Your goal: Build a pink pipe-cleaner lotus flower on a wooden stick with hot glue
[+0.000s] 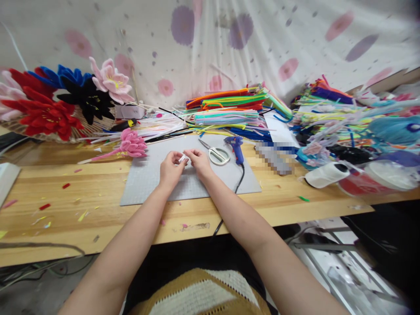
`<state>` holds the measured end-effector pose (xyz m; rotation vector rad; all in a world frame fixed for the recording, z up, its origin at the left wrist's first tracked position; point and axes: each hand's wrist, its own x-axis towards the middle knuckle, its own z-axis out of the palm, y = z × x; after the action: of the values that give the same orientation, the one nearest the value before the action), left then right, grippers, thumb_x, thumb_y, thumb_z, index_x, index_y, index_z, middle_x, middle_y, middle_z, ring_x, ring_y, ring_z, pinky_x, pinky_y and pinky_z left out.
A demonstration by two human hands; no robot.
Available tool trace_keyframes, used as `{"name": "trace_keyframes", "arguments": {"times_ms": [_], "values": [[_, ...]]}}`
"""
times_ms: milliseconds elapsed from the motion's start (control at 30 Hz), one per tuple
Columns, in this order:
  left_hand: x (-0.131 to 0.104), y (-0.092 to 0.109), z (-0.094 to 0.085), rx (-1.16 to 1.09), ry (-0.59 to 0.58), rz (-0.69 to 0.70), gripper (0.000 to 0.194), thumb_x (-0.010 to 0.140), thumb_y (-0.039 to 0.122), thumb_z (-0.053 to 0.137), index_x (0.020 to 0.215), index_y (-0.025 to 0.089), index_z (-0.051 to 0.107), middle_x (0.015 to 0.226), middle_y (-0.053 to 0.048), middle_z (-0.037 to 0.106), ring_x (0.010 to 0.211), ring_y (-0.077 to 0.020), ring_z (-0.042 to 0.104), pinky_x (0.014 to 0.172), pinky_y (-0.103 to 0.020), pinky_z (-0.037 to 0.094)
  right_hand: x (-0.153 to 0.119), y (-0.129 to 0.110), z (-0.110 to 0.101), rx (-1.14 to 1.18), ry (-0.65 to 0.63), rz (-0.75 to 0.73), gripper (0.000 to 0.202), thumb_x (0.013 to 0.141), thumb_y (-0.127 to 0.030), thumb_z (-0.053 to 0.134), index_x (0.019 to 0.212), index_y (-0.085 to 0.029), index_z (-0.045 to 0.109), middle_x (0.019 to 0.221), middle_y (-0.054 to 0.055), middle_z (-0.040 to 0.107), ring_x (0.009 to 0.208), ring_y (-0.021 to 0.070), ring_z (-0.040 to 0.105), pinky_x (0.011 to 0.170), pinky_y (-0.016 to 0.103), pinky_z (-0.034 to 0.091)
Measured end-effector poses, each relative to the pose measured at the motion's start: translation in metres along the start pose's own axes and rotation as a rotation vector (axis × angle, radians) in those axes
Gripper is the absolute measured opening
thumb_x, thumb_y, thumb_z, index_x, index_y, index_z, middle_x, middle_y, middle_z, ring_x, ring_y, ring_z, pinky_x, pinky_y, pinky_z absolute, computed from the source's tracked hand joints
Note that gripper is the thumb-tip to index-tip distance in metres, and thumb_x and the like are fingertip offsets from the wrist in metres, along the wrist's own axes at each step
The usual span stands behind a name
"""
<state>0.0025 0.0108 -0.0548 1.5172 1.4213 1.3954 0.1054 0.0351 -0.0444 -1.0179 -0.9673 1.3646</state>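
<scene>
My left hand [170, 168] and my right hand [200, 163] meet over the grey cutting mat [142, 175]. Between their fingertips is a small white piece [182, 158], pinched from both sides; it is too small to tell its kind. Just right of my right hand lie scissors [217, 155] with pale handles, their blades pointing up and left. Beyond them rests a blue glue gun [235, 148], its black cord running toward the front edge. A pink pipe-cleaner flower [131, 144] lies left of my hands, at the mat's upper left corner.
Bundles of coloured pipe cleaners [229, 103] line the back, with more heaped at the right [331, 105]. Finished fuzzy flowers [49, 113] stand at the left rear. A white spool [326, 175] and a clear tub [377, 177] sit at right. Scraps dot the wooden table [108, 218].
</scene>
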Motion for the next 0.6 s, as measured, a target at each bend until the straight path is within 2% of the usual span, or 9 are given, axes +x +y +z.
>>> {"name": "trace_keyframes", "arguments": {"times_ms": [167, 400, 600], "values": [[-0.0008, 0.0013, 0.0007, 0.02, 0.058, 0.029, 0.028, 0.064, 0.038, 0.065, 0.08, 0.019, 0.053, 0.074, 0.001, 0.06, 0.062, -0.0112, 0.059, 0.055, -0.022, 0.046, 0.0002, 0.0007, 0.0001, 0.005, -0.005, -0.008, 0.027, 0.055, -0.038, 0.066, 0.062, -0.015, 0.054, 0.049, -0.008, 0.045, 0.044, 0.003, 0.034, 0.043, 0.019, 0.023], [-0.0018, 0.0096, -0.0001, -0.135, 0.026, -0.014, 0.019, 0.069, 0.033, 0.06, 0.078, 0.017, 0.058, 0.073, -0.001, 0.06, 0.061, -0.0119, 0.061, 0.05, -0.022, 0.049, 0.0001, 0.0018, 0.0005, 0.055, -0.037, 0.022, 0.03, 0.054, -0.04, 0.068, 0.064, -0.015, 0.053, 0.044, -0.01, 0.04, 0.038, 0.0015, 0.027, 0.039, 0.019, 0.019], [0.0012, 0.0045, -0.0054, -0.111, 0.051, 0.012, 0.018, 0.068, 0.033, 0.061, 0.075, 0.017, 0.059, 0.068, 0.0, 0.06, 0.06, -0.0123, 0.061, 0.052, -0.022, 0.049, 0.0021, -0.007, -0.0058, 0.106, -0.13, 0.13, 0.041, 0.06, -0.052, 0.061, 0.078, -0.016, 0.054, 0.05, -0.009, 0.045, 0.038, 0.0021, 0.035, 0.039, 0.017, 0.027]]}}
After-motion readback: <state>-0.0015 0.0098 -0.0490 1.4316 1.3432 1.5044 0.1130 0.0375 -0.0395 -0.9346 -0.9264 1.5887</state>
